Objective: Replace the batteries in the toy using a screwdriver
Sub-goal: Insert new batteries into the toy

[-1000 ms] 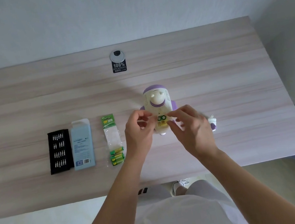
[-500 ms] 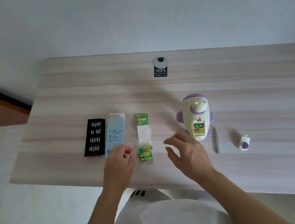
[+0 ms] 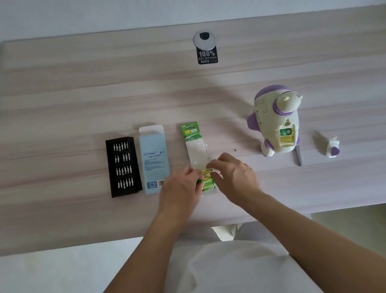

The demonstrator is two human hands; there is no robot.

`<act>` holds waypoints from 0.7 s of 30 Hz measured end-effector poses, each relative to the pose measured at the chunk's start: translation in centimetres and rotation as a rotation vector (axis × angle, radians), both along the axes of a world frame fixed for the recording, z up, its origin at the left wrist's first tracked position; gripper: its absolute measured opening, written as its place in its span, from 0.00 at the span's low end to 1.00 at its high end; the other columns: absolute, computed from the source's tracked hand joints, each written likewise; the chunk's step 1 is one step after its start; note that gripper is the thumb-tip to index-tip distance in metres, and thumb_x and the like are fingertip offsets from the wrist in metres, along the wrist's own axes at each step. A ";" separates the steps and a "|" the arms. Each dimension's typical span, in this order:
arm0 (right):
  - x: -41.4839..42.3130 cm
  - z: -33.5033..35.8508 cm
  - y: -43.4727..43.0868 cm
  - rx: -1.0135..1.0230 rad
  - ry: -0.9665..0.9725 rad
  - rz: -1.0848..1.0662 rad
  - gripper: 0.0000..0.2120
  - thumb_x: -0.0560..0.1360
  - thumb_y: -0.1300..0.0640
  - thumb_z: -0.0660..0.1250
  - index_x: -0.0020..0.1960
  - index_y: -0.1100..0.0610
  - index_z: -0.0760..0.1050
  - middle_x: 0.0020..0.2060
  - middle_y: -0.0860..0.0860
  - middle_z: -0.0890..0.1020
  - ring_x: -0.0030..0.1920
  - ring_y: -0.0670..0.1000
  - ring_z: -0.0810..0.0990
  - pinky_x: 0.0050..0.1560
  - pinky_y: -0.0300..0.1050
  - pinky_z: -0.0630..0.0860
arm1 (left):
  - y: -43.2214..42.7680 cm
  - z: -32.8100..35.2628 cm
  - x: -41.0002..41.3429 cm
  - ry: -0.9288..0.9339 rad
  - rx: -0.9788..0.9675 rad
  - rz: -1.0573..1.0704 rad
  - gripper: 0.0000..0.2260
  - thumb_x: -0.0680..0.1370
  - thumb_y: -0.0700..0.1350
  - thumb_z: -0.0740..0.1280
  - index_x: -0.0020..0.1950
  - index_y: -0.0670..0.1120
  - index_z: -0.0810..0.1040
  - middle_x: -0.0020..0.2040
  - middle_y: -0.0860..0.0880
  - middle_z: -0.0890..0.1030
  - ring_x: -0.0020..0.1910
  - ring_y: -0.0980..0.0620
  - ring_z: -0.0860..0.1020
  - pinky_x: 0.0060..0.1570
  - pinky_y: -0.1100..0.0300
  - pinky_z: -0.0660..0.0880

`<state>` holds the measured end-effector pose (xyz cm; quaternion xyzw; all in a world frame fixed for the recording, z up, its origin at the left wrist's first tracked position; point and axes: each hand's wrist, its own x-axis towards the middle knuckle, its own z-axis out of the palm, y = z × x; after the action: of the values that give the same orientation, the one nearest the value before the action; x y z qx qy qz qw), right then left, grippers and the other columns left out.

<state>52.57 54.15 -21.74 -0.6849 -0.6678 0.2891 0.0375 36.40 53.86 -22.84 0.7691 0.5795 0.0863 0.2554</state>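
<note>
toy lies right of table centre, battery bay open, cover off, screwdriver set down. left hand and right hand, fingers curled, pinch battery pack near front edge. left, likely: fresh cells in, cover screwed back.

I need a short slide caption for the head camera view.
Left hand and right hand pinch the battery pack; the toy rests at right, compartment open.
</note>
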 end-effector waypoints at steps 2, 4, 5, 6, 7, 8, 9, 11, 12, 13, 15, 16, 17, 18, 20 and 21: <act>-0.3 -0.4 0.1 -0.032 -0.031 -0.009 0.11 0.80 0.55 0.64 0.60 0.46 0.80 0.54 0.49 0.78 0.50 0.59 0.80 0.45 0.49 0.76 | 0.1 -0.4 -0.1 -0.002 0.003 0.002 0.07 0.73 0.44 0.76 0.50 0.46 0.83 0.45 0.48 0.82 0.44 0.45 0.79 0.41 0.51 0.76; -0.6 -0.7 0.1 -0.043 -0.057 -0.026 0.11 0.80 0.55 0.65 0.59 0.46 0.80 0.53 0.49 0.78 0.49 0.59 0.80 0.44 0.49 0.75 | 0.2 -0.8 -0.1 0.000 -0.008 0.009 0.08 0.73 0.45 0.76 0.51 0.46 0.84 0.45 0.48 0.82 0.44 0.45 0.79 0.42 0.49 0.77; -0.7 -0.7 0.1 -0.041 -0.068 -0.039 0.11 0.80 0.56 0.65 0.58 0.46 0.80 0.53 0.49 0.78 0.48 0.59 0.80 0.43 0.48 0.74 | 0.2 -0.9 -0.1 0.004 -0.016 0.011 0.09 0.74 0.45 0.76 0.52 0.46 0.84 0.46 0.47 0.82 0.44 0.45 0.79 0.43 0.48 0.77; -0.8 -0.8 0.1 -0.032 -0.080 -0.049 0.10 0.79 0.57 0.65 0.57 0.47 0.80 0.52 0.50 0.78 0.47 0.60 0.80 0.42 0.48 0.74 | 0.2 -1.1 -0.1 0.006 -0.022 0.012 0.09 0.74 0.45 0.76 0.53 0.46 0.84 0.46 0.47 0.82 0.44 0.45 0.79 0.43 0.49 0.77; -1.0 -0.9 0.2 -0.021 -0.091 -0.051 0.09 0.79 0.57 0.66 0.57 0.48 0.80 0.51 0.50 0.78 0.46 0.60 0.80 0.41 0.48 0.74 | 0.2 -1.2 -0.1 0.006 -0.026 0.011 0.09 0.73 0.45 0.76 0.53 0.46 0.85 0.45 0.46 0.82 0.44 0.44 0.79 0.43 0.49 0.76; -1.1 -0.9 0.2 -0.015 -0.099 -0.050 0.08 0.79 0.57 0.66 0.56 0.49 0.80 0.50 0.51 0.77 0.45 0.60 0.80 0.40 0.48 0.75 | 0.3 -1.3 -0.1 0.004 -0.027 0.009 0.10 0.73 0.44 0.77 0.52 0.45 0.85 0.45 0.46 0.82 0.43 0.44 0.79 0.42 0.50 0.75; -1.2 -1.0 0.3 -0.015 -0.103 -0.052 0.08 0.79 0.57 0.66 0.56 0.50 0.80 0.50 0.51 0.77 0.45 0.60 0.80 0.40 0.49 0.75 | 0.3 -1.4 -0.1 0.000 -0.027 0.008 0.09 0.72 0.44 0.77 0.52 0.45 0.85 0.44 0.46 0.82 0.43 0.44 0.79 0.42 0.50 0.74; -1.4 -1.0 0.6 -0.035 -0.094 -0.066 0.07 0.80 0.54 0.65 0.56 0.50 0.79 0.50 0.51 0.77 0.45 0.60 0.79 0.40 0.48 0.73 | 0.3 -1.5 -0.1 -0.009 -0.020 0.009 0.09 0.71 0.42 0.78 0.50 0.44 0.85 0.43 0.46 0.82 0.42 0.43 0.79 0.41 0.50 0.73; -1.5 -1.0 0.7 -0.040 -0.088 -0.072 0.08 0.80 0.52 0.65 0.57 0.50 0.79 0.50 0.51 0.77 0.46 0.60 0.79 0.40 0.47 0.71 | 0.3 -1.5 0.0 -0.006 -0.017 0.010 0.08 0.71 0.42 0.78 0.49 0.44 0.85 0.43 0.46 0.81 0.42 0.43 0.79 0.40 0.50 0.72; -1.5 -1.0 0.7 -0.042 -0.085 -0.074 0.08 0.80 0.51 0.66 0.57 0.50 0.79 0.51 0.51 0.77 0.46 0.59 0.79 0.39 0.46 0.70 | 0.3 -1.5 0.0 0.007 -0.014 0.007 0.08 0.71 0.42 0.78 0.49 0.44 0.84 0.43 0.46 0.81 0.43 0.43 0.78 0.39 0.51 0.71; -1.7 -1.0 0.7 -0.038 -0.093 -0.072 0.08 0.80 0.51 0.66 0.57 0.51 0.79 0.51 0.51 0.77 0.46 0.59 0.79 0.39 0.46 0.69 | 0.2 -1.5 0.1 0.046 0.000 -0.015 0.08 0.72 0.43 0.77 0.48 0.45 0.82 0.43 0.47 0.80 0.43 0.44 0.78 0.38 0.53 0.68; -1.7 -1.0 0.7 -0.037 -0.103 -0.073 0.08 0.80 0.51 0.66 0.57 0.52 0.78 0.51 0.51 0.77 0.46 0.59 0.79 0.39 0.46 0.68 | 0.1 -1.5 0.2 0.064 0.004 -0.031 0.08 0.73 0.44 0.77 0.48 0.45 0.81 0.43 0.47 0.80 0.43 0.44 0.78 0.37 0.54 0.66; -1.7 -1.1 0.6 -0.036 -0.111 -0.075 0.08 0.80 0.52 0.66 0.57 0.52 0.78 0.51 0.51 0.76 0.46 0.59 0.79 0.38 0.46 0.69 | 0.0 -1.5 0.2 0.075 0.008 -0.043 0.08 0.73 0.44 0.76 0.47 0.45 0.79 0.43 0.47 0.80 0.43 0.44 0.78 0.37 0.54 0.66; -1.7 -1.1 0.4 -0.031 -0.116 -0.077 0.08 0.80 0.53 0.66 0.56 0.54 0.77 0.51 0.52 0.76 0.45 0.60 0.79 0.38 0.47 0.69 | -0.1 -1.5 0.3 0.077 0.011 -0.048 0.08 0.73 0.43 0.76 0.47 0.45 0.78 0.43 0.47 0.80 0.43 0.44 0.78 0.37 0.54 0.66; -1.8 -1.3 0.1 -0.009 -0.123 -0.068 0.06 0.80 0.55 0.65 0.56 0.56 0.75 0.51 0.53 0.75 0.44 0.60 0.79 0.36 0.48 0.70 | -0.3 -1.5 0.4 0.068 -0.007 -0.042 0.09 0.74 0.42 0.75 0.50 0.44 0.78 0.45 0.46 0.80 0.44 0.44 0.78 0.38 0.52 0.70; -1.8 -1.4 0.0 -0.004 -0.128 -0.057 0.06 0.80 0.56 0.65 0.55 0.57 0.74 0.51 0.53 0.74 0.44 0.61 0.79 0.35 0.49 0.70 | -0.3 -1.6 0.5 0.065 -0.029 -0.041 0.09 0.75 0.42 0.73 0.53 0.44 0.78 0.47 0.46 0.80 0.46 0.44 0.78 0.41 0.51 0.72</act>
<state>50.74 54.11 -23.18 -0.7209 -0.6484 0.2449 0.0017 36.90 53.58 -24.40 0.7795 0.5727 0.0473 0.2494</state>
